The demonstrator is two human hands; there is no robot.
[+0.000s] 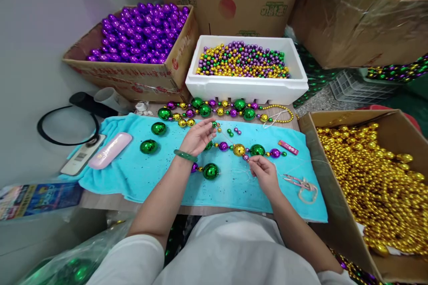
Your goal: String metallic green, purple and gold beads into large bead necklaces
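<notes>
My left hand (199,136), a green bangle (186,156) on its wrist, is raised above the towel with the fingertips closed on a small green bead (214,124). A small gold bead hangs close to those fingertips. The fingers of my right hand (265,173) pinch a small purple bead (245,157), just below a large gold bead (239,149). Thin clear thread shows near both hands. Between them lies a strand with a purple ball (223,146), a large green ball (257,150) and small beads. Another green ball (211,171) sits nearer me.
A blue towel (113,182) covers the table. Scissors (297,181) lie at right, a pink case (110,150) at left. Finished-looking strands run along the back, before a white foam box (247,87) of small beads. Cardboard boxes hold purple balls (140,35) and gold bead strings (364,187).
</notes>
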